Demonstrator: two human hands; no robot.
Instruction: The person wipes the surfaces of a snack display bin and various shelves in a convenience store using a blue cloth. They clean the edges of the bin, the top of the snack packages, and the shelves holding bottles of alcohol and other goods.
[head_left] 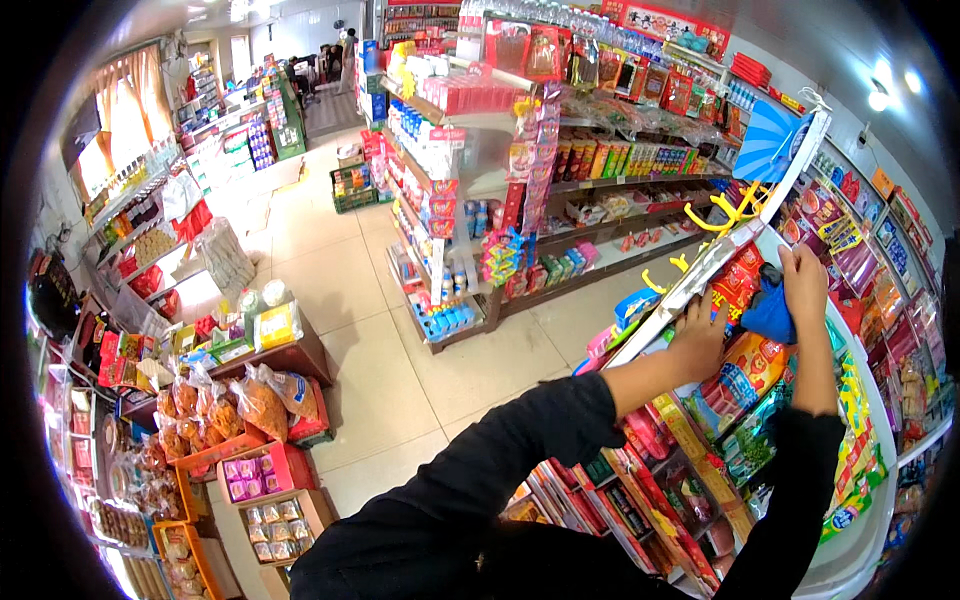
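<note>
Both my arms, in black sleeves, reach to a white-edged display rack on the right. In my closed right hand is a bunched blue cloth; something small and dark shows at its top. My left hand rests with its fingers stretched out by the rack's left edge, touching a red snack packet. Below the cloth lies an orange and blue snack packet, with green packets nearer me. Yellow hooks stick out from the rack's far left side.
Tall goods shelves stand ahead across a tiled floor. At left, bagged snacks and a box of purple packs sit on low stands. Another packed shelf runs along the right. A blue fan-shaped sign tops the rack.
</note>
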